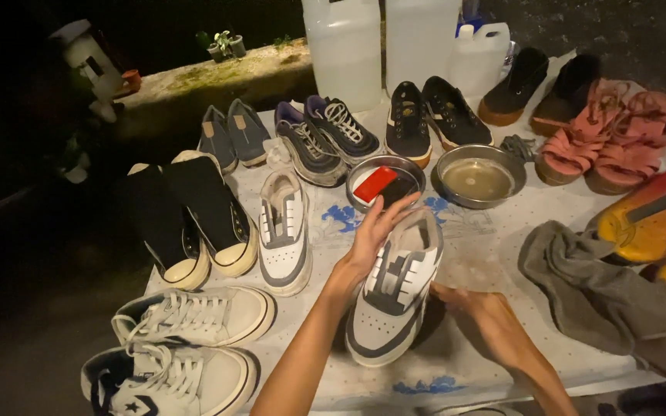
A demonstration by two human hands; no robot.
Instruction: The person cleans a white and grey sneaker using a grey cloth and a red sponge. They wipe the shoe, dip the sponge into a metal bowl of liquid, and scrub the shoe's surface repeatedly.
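The left hand [371, 239], fingers straight and pressed together, rests on a grey-and-white sneaker [396, 289] that the right hand [478, 308] grips from beneath, fingers hidden. Just beyond the sneaker, a steel bowl [364, 202] holds a red block [375, 183]; beside it, a steel basin [447, 166] holds cloudy liquid [478, 179].

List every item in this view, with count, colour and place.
Grey-and-white sneaker: one, in both hands, table front centre.
Matching sneaker: one, grey-white, left of it.
Black high-tops: two, cream soles, table left.
White lace-up sneakers: two, front left corner.
Blue-grey slip-ons: two, back left.
Purple-grey trainers: two, back centre.
Black low shoes: two, back centre.
Black shoes with tan soles: two, back right.
Pink sandals: two, right.
Yellow shoes: two, right edge.
Metal bowls: two, centre; one holds a red block.
Grey cloth: one, front right.
Plastic jugs: three, white, back.
Left hand: on the sneaker's top.
Right hand: at the sneaker's side.
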